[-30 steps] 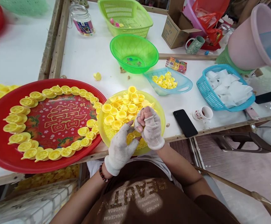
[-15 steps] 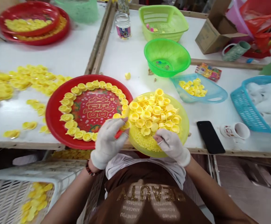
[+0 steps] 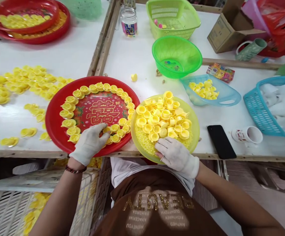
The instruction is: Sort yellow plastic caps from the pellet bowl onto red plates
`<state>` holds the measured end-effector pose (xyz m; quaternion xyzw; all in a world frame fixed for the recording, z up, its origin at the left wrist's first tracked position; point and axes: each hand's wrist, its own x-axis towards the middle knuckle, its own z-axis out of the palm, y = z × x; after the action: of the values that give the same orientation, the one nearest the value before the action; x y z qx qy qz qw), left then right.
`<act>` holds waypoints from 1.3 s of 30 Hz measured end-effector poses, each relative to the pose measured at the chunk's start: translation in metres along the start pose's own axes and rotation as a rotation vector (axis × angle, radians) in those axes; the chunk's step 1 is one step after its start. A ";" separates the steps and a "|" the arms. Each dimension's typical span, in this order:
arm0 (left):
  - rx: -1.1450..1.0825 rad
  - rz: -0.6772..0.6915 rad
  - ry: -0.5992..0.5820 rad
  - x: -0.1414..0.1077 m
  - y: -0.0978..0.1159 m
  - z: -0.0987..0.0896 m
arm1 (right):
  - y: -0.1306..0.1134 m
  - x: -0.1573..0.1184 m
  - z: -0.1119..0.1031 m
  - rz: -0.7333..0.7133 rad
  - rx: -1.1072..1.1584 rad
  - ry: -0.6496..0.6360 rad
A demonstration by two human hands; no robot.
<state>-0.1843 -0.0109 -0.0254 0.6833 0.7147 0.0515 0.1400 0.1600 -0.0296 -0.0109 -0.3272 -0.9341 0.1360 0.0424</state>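
Note:
My left hand (image 3: 90, 142), in a white glove with bare fingertips, is over the near side of a red round tray (image 3: 55, 131). Its fingers are curled with thumb and forefinger close together beside the yellow toy cups (image 3: 115, 138); whatever they pinch is hidden. The cups form a ring around the tray's printed middle. My right hand (image 3: 175, 154), gloved likewise, has its fingers bent together at the front of a yellow bowl (image 3: 195, 131). Its fingertips touch small yellow pieces (image 3: 144, 144), and what they grip cannot be made out. Loose yellow cups (image 3: 165, 114) are heaped behind it.
Yellow pieces (image 3: 31, 82) are spread at left. Behind stand a green bowl (image 3: 177, 55), a lime basket (image 3: 173, 18) and a jar (image 3: 129, 23). To the right are a blue scoop (image 3: 227, 95), a phone (image 3: 221, 141), a mug (image 3: 247, 135) and a blue basket (image 3: 257, 105).
My left hand has moved left from the yellow bowl's edge to the near side of the red tray. My right hand has turned palm down onto the small yellow pieces.

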 end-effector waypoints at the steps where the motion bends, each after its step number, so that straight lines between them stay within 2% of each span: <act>1: 0.004 0.021 0.038 -0.001 0.006 -0.003 | 0.000 0.001 -0.001 0.002 -0.008 -0.024; 4: -0.060 0.148 0.261 -0.007 0.040 -0.007 | 0.003 0.004 0.001 0.003 -0.020 -0.076; 6: -0.132 0.336 0.330 -0.012 0.073 -0.004 | 0.006 0.006 0.005 0.005 -0.024 -0.093; 9: -0.067 0.584 0.247 -0.015 0.119 0.008 | 0.009 0.010 0.012 0.004 -0.001 -0.059; 10: -0.003 0.607 0.213 -0.015 0.131 0.012 | 0.010 0.010 0.013 0.007 0.026 -0.029; 12: 0.109 0.570 0.192 -0.014 0.146 0.018 | 0.013 0.011 0.013 0.023 0.140 0.063; 14: 0.158 0.518 0.213 -0.013 0.152 0.022 | 0.014 0.012 0.009 0.067 0.366 0.183; 16: 0.143 0.492 0.250 -0.015 0.154 0.024 | 0.014 0.013 0.001 0.184 0.712 0.340; 20: -0.052 0.508 0.296 -0.025 0.158 0.027 | 0.005 0.025 -0.011 0.435 1.265 0.634; 24: -0.240 0.525 0.224 -0.033 0.165 0.028 | -0.006 0.047 -0.015 0.438 1.640 0.887; 27: -0.299 0.503 0.183 -0.033 0.167 0.029 | -0.009 0.058 -0.015 0.405 1.702 0.983; 30: -0.330 0.476 0.177 -0.031 0.167 0.031 | -0.009 0.060 -0.013 0.397 1.697 1.003; 35: -0.373 0.444 0.132 -0.029 0.164 0.032 | -0.005 0.056 -0.013 0.468 1.650 0.964; 39: -0.487 0.437 0.121 -0.029 0.159 0.028 | 0.003 0.039 -0.012 0.523 1.487 0.877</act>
<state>-0.0229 -0.0335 -0.0059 0.7625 0.5250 0.2901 0.2424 0.1335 -0.0007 -0.0001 -0.4398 -0.4007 0.5733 0.5633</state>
